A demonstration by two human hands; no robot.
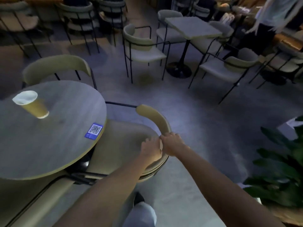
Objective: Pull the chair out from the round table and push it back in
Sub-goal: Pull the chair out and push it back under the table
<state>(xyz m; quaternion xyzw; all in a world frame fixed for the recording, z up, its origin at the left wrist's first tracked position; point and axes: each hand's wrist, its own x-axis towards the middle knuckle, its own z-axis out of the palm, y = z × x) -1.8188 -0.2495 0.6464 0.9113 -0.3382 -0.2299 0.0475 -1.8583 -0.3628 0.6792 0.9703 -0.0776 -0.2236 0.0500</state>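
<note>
A beige chair (pixel 124 141) with a curved backrest (pixel 154 117) and black metal frame stands at the right side of the round grey table (pixel 62 145), its seat partly under the tabletop. My left hand (pixel 150 149) grips the backrest from the inner, seat side. My right hand (pixel 172 142) grips the same stretch of backrest from the outer side, right beside the left hand. The backrest's near end is hidden behind both hands.
A yellow paper cup (pixel 33 104) and a blue QR sticker (pixel 94 130) are on the table. A second beige chair (pixel 55 68) stands behind it. More chairs (pixel 144 46) and a square table (pixel 191 28) lie beyond; a plant (pixel 282 171) at right. Bare floor (pixel 205 128) lies behind the chair.
</note>
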